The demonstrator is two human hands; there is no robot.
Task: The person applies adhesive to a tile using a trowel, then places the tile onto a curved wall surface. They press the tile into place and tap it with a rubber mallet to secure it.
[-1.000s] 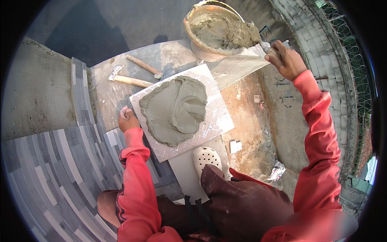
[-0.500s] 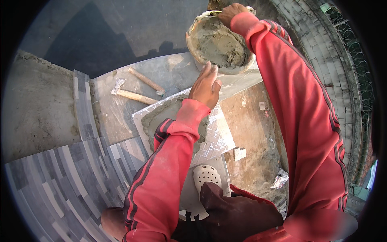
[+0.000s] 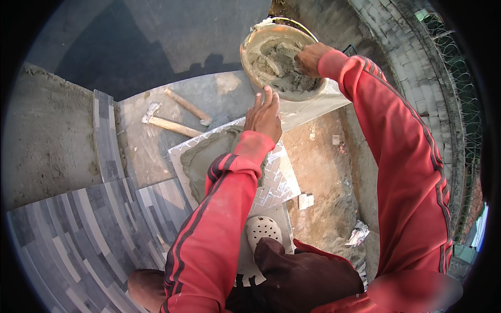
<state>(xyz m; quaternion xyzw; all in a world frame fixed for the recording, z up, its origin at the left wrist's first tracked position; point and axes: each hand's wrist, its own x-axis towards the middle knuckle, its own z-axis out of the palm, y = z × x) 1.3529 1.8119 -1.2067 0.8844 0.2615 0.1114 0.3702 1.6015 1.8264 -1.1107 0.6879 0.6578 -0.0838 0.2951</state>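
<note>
A round bucket (image 3: 247, 70) of wet grey mortar (image 3: 279, 57) stands at the far end of the ledge. My right hand (image 3: 309, 59) reaches over its right side, fingers curled down at the mortar; whatever they grip is hidden. My left hand (image 3: 263, 117) has its fingers stretched out, their tips at the bucket's near rim. Below that hand lies a tile (image 3: 282, 182), turned back side up, with a patch of mortar (image 3: 201, 164) spread over it. My left forearm hides part of the tile.
Left of the tile lie a hatchet-like hammer (image 3: 172, 125) and another wooden-handled tool (image 3: 188, 106). Grey striped tiles (image 3: 78, 240) cover the lower left. A white block (image 3: 306, 201) and crumpled litter (image 3: 358, 233) lie on the lower dirt ground. Coiled wire (image 3: 459, 78) tops the right-hand wall.
My right hand has come from the bucket's far rim down to the mortar, whose surface has changed shape. The fingers of my left hand have spread slightly at the near rim.
</note>
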